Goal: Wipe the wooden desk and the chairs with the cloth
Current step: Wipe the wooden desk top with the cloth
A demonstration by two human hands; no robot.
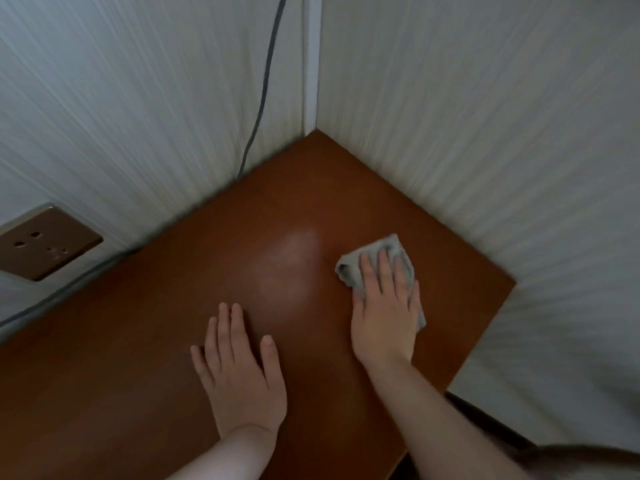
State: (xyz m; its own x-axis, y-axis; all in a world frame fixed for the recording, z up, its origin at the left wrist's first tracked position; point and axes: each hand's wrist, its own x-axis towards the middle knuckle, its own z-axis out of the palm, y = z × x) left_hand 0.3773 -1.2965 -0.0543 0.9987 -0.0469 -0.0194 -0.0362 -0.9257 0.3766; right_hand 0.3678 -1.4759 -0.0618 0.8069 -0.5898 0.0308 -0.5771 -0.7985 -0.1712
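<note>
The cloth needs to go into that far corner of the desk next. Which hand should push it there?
The right hand, probably. It already presses flat on the cloth, and that side lies nearer the far corner of the desk. The left hand rests bare on the wood, away from the cloth.

Two bare hands and forearms show, with no sleeves, gloves, rings, watch or bands on them. The left hand (239,372) has short, plain nails; its forearm runs off the near edge uncovered. The right hand (384,317) is likewise unadorned, its forearm bare to the near right corner, where the view turns blurred.
</note>
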